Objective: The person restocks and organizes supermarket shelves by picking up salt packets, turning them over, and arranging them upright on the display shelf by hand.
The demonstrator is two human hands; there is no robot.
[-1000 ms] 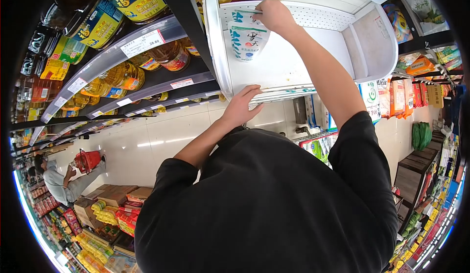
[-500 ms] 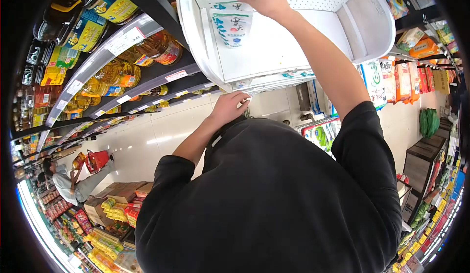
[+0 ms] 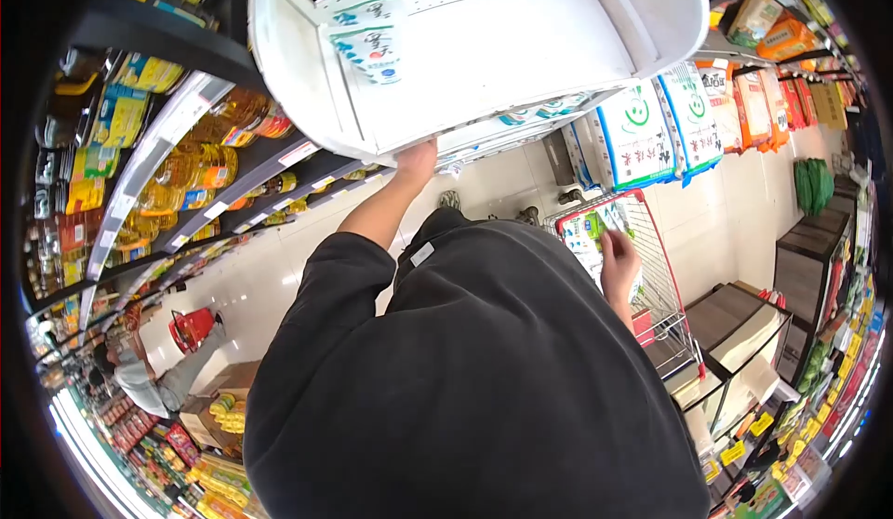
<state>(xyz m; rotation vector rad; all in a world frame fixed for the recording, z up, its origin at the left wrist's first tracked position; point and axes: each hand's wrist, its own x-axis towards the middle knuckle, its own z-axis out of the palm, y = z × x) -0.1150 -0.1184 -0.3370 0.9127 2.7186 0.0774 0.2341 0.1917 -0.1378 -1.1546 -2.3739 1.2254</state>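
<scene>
Indoors, left grip (image 3: 416, 161) at smooth curved shelf (image 3: 507, 54), right grip (image 3: 616, 260) by printed packets (image 3: 583, 240), closures, holds unclear

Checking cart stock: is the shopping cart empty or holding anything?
Not empty: green-and-white packages show inside the shopping cart, beside the right hand.

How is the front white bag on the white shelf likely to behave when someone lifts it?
The bag would probably bend, since it looks like thin plastic. It may slip, as its surface looks smooth. It seems unlikely to roll, because its shape looks broad and flat.
</scene>
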